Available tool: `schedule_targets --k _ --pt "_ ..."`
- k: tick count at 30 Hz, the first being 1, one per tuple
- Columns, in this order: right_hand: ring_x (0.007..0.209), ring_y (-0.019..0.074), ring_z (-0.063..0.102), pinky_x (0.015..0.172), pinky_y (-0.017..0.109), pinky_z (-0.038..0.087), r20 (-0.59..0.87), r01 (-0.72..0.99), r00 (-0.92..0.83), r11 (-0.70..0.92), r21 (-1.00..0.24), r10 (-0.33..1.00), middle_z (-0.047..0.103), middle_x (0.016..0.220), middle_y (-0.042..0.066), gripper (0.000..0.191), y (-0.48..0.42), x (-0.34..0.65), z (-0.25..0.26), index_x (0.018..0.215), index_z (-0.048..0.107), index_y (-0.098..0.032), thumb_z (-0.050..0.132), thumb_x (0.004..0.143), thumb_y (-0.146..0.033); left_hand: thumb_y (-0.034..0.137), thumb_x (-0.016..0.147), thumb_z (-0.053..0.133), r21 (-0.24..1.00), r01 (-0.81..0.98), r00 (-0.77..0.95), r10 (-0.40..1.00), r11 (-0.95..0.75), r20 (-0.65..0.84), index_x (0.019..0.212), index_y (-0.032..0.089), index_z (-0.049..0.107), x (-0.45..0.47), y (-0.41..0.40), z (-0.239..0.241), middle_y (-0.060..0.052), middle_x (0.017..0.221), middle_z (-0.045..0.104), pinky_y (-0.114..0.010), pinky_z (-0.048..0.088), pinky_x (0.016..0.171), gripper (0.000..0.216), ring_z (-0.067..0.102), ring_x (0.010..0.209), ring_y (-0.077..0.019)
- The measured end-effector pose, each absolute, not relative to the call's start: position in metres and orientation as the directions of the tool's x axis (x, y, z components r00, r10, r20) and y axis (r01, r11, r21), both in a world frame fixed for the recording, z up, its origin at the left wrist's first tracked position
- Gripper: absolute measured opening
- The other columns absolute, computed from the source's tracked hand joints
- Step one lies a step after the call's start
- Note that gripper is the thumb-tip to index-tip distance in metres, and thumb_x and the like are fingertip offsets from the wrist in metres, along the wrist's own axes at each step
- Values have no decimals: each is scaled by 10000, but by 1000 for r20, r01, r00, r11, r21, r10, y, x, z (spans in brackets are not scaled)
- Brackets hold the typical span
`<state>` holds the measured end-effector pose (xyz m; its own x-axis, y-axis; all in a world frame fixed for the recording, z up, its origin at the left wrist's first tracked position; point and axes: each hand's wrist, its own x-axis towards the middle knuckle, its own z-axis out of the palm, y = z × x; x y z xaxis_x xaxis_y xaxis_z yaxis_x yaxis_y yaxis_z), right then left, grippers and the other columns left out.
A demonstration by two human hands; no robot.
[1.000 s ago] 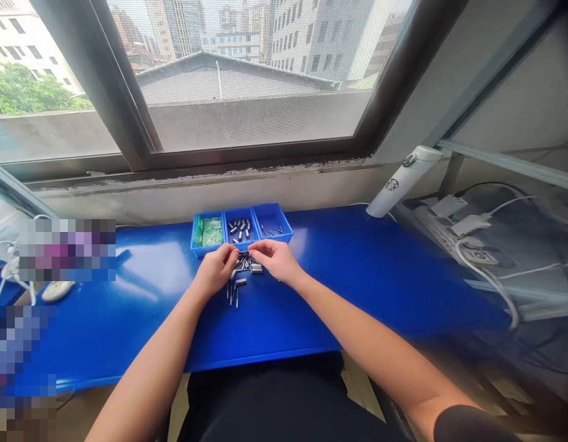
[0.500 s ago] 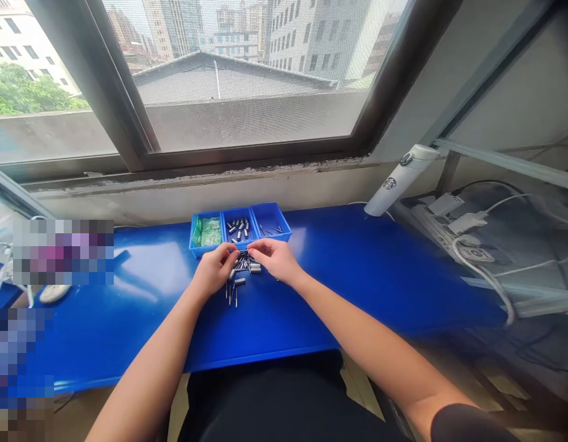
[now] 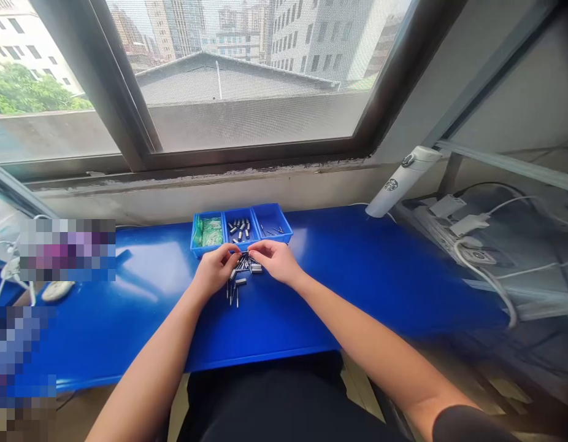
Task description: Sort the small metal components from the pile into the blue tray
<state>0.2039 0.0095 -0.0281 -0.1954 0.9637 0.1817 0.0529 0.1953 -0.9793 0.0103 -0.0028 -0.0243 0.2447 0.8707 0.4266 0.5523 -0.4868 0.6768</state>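
My left hand and my right hand meet above a pile of thin dark-and-silver rods on the blue table. The fingers of each are pinched, close to one another; whatever small piece sits between them is too small to name. Short silver-and-black cylinders lie among the rods, and one more cylinder rests nearer me. A few loose rods point toward me. Just behind my hands stands a blue bin with three compartments: a green plastic bag at left, short cylinders in the middle, thin rods at right.
A white flask stands at the table's back right. Power adapters and white cables lie on the right side by a metal frame. At far left are a blurred area and a pale object. A window runs along the back.
The view has shifted very slightly. Both hands keep the same pinched pose over the pile, and the parts lie as before.
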Motion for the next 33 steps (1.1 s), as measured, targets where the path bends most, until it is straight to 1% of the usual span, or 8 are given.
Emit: schedule_targets --k 6,9,15,18,22,25,30,33 --pt "784 189 687 754 334 554 225 119 -192 250 -961 955 745 872 74 264 5 204 -23 897 731 -164 707 763 -390 343 931 531 654 574 272 868 -492 415 887 177 654 9 -2 -22 31 618 571 -211 369 532 211 470 531 -95" --pt "778 189 685 746 334 556 217 108 -186 240 -965 958 744 855 70 255 6 204 -23 878 732 -168 710 758 -392 366 943 513 650 579 283 869 -493 406 863 173 657 10 -2 -23 15 648 608 -216 384 543 253 504 553 -104" --pt "775 188 680 750 339 551 185 82 -183 202 -976 966 740 845 71 249 6 203 -22 859 731 -164 716 747 -385 365 899 600 681 543 232 867 -492 441 1004 188 654 11 -2 -28 66 555 492 -195 361 501 212 425 475 -79" --pt "776 188 677 753 341 546 157 61 -193 172 -983 968 739 847 75 272 8 203 -23 870 731 -157 728 732 -391 347 906 593 686 524 239 861 -504 449 962 190 653 11 -2 -29 72 551 474 -189 355 500 177 410 470 -71" --pt "747 181 671 736 337 542 110 5 -196 114 -994 974 733 809 67 322 11 203 -26 860 729 -148 757 696 -424 337 903 594 688 519 248 859 -508 448 972 187 649 11 -2 -28 73 556 477 -190 354 498 175 413 469 -71" --pt "756 176 671 736 326 540 125 -16 -208 125 -992 970 732 814 62 331 12 203 -28 864 731 -152 764 694 -435 344 908 583 679 532 246 860 -506 448 931 186 647 11 -1 -27 70 553 474 -191 353 496 173 408 470 -72" --pt "683 155 651 678 309 534 112 -47 -195 104 -993 974 722 767 52 361 11 203 -29 859 727 -152 772 679 -462 348 902 593 681 534 237 862 -501 448 970 190 640 11 -1 -28 71 555 478 -191 353 493 178 410 471 -75" --pt "707 162 663 708 321 546 111 -47 -196 104 -993 974 730 785 54 362 10 202 -28 849 730 -160 782 665 -467 347 908 577 667 549 251 861 -503 443 923 185 649 10 0 -27 61 553 499 -198 360 496 178 418 475 -80"
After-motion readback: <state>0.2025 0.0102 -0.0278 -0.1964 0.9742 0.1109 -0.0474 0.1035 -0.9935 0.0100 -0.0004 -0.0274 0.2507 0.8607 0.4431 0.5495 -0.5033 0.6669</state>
